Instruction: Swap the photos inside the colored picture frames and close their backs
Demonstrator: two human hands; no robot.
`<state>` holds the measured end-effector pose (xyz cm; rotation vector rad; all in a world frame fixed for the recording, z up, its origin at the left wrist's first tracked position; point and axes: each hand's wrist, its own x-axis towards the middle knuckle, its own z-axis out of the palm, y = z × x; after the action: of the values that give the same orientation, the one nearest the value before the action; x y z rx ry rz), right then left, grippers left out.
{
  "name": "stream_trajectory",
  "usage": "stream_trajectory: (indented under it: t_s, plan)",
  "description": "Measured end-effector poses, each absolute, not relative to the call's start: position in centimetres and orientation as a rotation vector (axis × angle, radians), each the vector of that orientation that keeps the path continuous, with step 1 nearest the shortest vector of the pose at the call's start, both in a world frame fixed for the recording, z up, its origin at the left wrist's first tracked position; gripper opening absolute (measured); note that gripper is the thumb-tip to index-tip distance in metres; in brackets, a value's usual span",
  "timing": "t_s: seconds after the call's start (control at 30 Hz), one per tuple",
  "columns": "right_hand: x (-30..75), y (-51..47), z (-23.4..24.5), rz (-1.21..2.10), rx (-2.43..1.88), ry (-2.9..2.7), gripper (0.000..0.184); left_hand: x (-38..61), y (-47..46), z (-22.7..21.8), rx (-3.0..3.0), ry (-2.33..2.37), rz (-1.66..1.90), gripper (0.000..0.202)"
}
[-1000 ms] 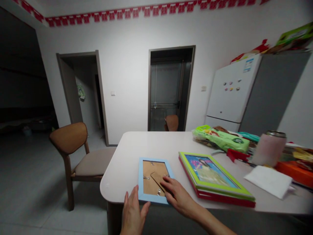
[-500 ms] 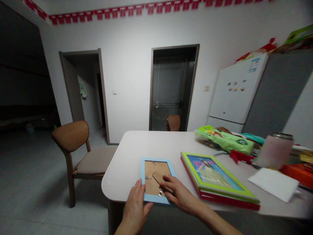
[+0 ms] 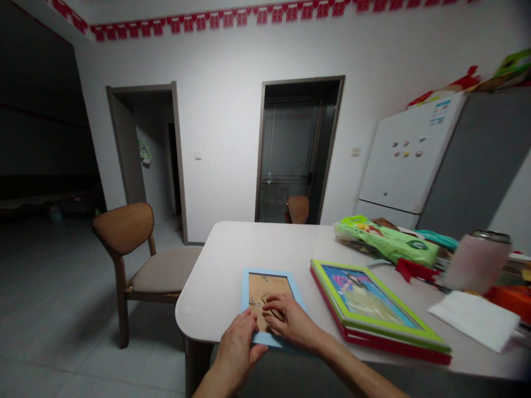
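A light-blue picture frame (image 3: 245,290) lies face down on the white table, near its front edge. Its brown backing board (image 3: 274,284) carries small metal clips (image 3: 254,303) and a fold-out stand (image 3: 266,298), which is mostly hidden under my fingers. My left hand (image 3: 236,348) grips the frame's lower left corner, fingers bent over the side and thumb along the bottom edge. Across the lower right part of the back reaches my right hand (image 3: 292,321), its curled fingers closed at the stand.
To the right is a stack of green and red picture frames (image 3: 373,301), a picture showing on top. Beyond it are a green packet (image 3: 385,240), a pink jar (image 3: 477,260), a red item (image 3: 415,271) and white paper (image 3: 475,320). A wooden chair (image 3: 124,226) stands left.
My left fingers have bent more over the frame's edge. My right hand has shifted further over the stand and its fingers have curled. The whole view has moved slightly.
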<state>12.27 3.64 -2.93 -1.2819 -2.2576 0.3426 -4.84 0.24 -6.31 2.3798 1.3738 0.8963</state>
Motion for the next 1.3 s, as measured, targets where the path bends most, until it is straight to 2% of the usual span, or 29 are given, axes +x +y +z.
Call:
stream_trajectory:
  t_s: [0.1,0.27,0.57,0.77,1.1,1.3]
  plan:
    - [10.8,4.8,-3.0,0.235,-1.364,-2.237,0.028,-4.8,0.2,-6.3,2.371,1.348,0.944,0.048]
    - [8.4,6.7,-3.5,0.081,-1.564,-2.221,0.022,-4.7,0.2,-5.9,2.354,1.359,0.905,0.049]
    - [10.1,9.7,-3.8,0.010,-1.791,-2.085,0.035,-4.8,-0.1,-5.2,2.280,1.341,0.906,0.042]
    - [10.9,11.5,-4.7,0.024,-1.939,-2.006,0.033,-4.8,0.1,-5.5,2.258,1.326,0.939,0.038]
    - [13.7,10.5,-3.3,0.063,-1.811,-2.130,0.041,-4.9,-0.1,-5.1,2.226,1.317,0.938,0.034]
    - [17.1,8.5,-2.7,0.105,-1.732,-2.272,0.028,-4.9,-0.3,-5.0,2.231,1.314,0.943,0.032]
